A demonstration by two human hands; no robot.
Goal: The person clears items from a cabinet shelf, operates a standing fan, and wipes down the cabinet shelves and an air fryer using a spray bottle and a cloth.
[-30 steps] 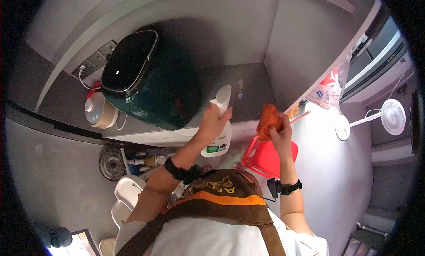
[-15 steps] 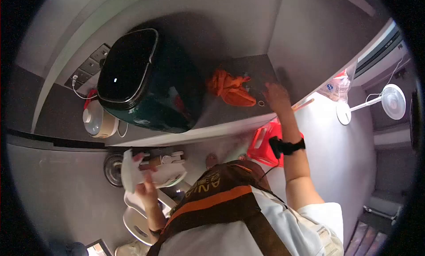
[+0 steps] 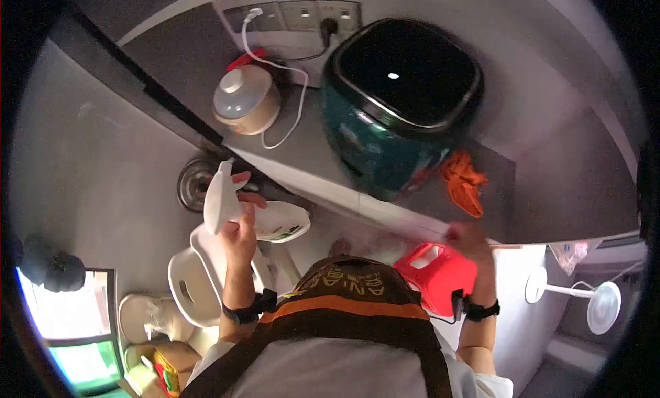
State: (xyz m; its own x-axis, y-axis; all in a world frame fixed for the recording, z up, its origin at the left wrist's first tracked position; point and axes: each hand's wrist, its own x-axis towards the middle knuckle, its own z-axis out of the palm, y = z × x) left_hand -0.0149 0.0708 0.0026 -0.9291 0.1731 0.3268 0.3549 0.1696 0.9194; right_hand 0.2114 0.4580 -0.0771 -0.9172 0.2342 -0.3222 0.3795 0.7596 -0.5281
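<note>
My left hand (image 3: pixel 240 222) is wrapped round the neck of a white spray bottle (image 3: pixel 282 222), which is tilted on its side above the white chairs. My right hand (image 3: pixel 471 238) is blurred by motion near the counter's front edge, above the red stool; its fingers cannot be made out. The crumpled orange cloth (image 3: pixel 465 183) lies on the grey counter (image 3: pixel 430 209), beside a dark green appliance (image 3: pixel 392 116) with a glossy black top.
A small cooker with a clear lid (image 3: pixel 246 101) stands on the counter below wall sockets (image 3: pixel 299 16). On the floor are a red stool (image 3: pixel 440 277), white chairs (image 3: pixel 189 288) and a white fan (image 3: pixel 602 307). A window (image 3: pixel 75 315) is at the lower left.
The orange cloth has gone from my right hand to the counter. My left hand has carried the spray bottle away from the counter to the left. The view has turned left.
</note>
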